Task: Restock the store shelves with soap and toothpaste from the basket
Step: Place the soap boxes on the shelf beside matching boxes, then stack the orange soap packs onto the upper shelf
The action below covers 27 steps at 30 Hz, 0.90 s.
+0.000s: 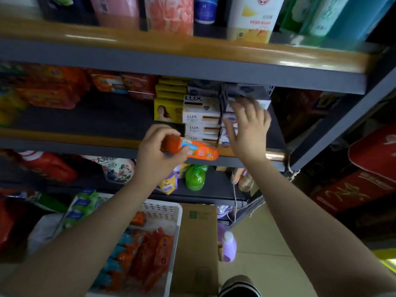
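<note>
One orange-wrapped soap bar [194, 149] sits in the left hand [157, 154], thumb and curled fingers pinching its red end; the bar juts rightward in front of the edge of the middle shelf [70, 139]. That grip is firmly on the bar. The right hand [248, 130] has a wide grip, fingers spread and holding nothing, reaching at the white-and-blue soap boxes [228, 133] stacked at the right of that shelf; whether the fingertips touch them is blurred.

Just left of those boxes stands a stack of four visible LUX boxes [201, 118], and beside that a yellow box [168, 110] with more yellow ones piled behind. Farther left on the same shelf lie several orange soap packs [49, 94], too blurred to count.

Below, on the floor, a white perforated basket [158, 210] holds many red-orange and teal sachets or tubes, uncountable in the blur, plus one small orange pack near its back wall. A cardboard box [198, 239] stands just right of the basket. One green pump bottle [195, 177] is on the lower shelf, one purple jug [227, 245] on the floor.
</note>
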### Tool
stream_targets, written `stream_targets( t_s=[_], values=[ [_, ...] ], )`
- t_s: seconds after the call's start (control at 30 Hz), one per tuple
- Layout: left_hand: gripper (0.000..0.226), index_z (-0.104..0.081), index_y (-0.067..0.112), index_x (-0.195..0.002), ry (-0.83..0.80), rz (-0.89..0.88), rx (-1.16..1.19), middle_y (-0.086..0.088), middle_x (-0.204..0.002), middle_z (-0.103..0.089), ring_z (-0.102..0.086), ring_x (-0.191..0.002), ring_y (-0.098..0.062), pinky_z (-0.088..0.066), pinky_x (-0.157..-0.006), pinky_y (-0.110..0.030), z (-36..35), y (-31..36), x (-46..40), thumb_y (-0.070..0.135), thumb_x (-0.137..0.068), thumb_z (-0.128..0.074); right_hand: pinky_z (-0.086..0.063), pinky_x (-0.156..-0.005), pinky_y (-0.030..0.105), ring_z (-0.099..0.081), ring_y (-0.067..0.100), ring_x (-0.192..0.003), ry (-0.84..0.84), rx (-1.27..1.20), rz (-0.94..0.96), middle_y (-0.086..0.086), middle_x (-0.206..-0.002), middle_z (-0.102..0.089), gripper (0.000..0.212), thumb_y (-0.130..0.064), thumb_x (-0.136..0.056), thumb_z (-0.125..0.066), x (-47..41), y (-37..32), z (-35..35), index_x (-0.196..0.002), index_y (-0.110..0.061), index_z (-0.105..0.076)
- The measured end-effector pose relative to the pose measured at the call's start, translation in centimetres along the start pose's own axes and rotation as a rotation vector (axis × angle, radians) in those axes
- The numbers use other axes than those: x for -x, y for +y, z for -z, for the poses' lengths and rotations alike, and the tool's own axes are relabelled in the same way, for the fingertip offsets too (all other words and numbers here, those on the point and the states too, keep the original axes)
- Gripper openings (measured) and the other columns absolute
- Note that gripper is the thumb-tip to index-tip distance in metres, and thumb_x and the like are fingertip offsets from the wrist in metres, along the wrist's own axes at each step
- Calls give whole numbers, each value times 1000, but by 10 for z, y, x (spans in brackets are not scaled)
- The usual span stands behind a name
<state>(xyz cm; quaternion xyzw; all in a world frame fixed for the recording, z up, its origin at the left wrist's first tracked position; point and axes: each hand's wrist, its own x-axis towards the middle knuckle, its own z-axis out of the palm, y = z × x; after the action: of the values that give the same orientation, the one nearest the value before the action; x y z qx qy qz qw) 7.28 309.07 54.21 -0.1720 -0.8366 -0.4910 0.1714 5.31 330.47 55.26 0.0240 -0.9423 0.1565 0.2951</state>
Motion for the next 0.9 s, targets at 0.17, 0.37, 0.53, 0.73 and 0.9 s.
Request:
stream_targets(
  t_s=[0.17,0.37,0.53,0.73,0.9],
  values=[
    [21,-62,40,-75,69,506,410,11,-78,-65,-62,-77,-12,-50,-54,-20,28,-14,12,21,-85,-61,-38,-93,28,-46,20,-113,-393,-535,120,7,-122,-53,57,-43,-81,-61,58,-47,-6,-127,-13,-46],
    [27,-58,27,-92,-150,73,79,6,-112,-43,-49,-107,-12,-41,-89,-27,101,-14,27,29,-66,-66,-42,-82,21,-50,3,-102,-834,-1076,-209,-12,-112,-46,20,-33,-84,-62,42,-95,-14,-98,-34,-48],
    [34,-62,13,-94,-268,-108,-87,-2,-112,-42,-44,-109,-8,-40,-92,-23,157,-29,13,30,-65,-68,-49,-87,29,-59,16,-101,-1191,-1386,-556,4,-117,-56,44,-6,-89,-49,11,-139,-35,-131,-17,-40],
    [55,-55,-3,-101,-437,-263,-199,-21,-112,-48,-48,-110,-18,-41,-93,-23,214,-117,-24,19,-59,-84,-57,-64,23,-68,10,-72,-1019,-1421,-714,6,-89,-66,30,-2,-72,-62,-7,-199,-90,-100,-11,-58],
    [64,-44,3,-126,-399,-239,-286,-15,-136,-41,-40,-125,-16,-40,-103,-36,221,-193,-65,14,-72,-76,-53,-55,15,-64,1,-63,-551,-1102,-637,-1,-85,-61,25,0,-80,-64,-33,-234,-136,-98,-14,-57]
  ],
)
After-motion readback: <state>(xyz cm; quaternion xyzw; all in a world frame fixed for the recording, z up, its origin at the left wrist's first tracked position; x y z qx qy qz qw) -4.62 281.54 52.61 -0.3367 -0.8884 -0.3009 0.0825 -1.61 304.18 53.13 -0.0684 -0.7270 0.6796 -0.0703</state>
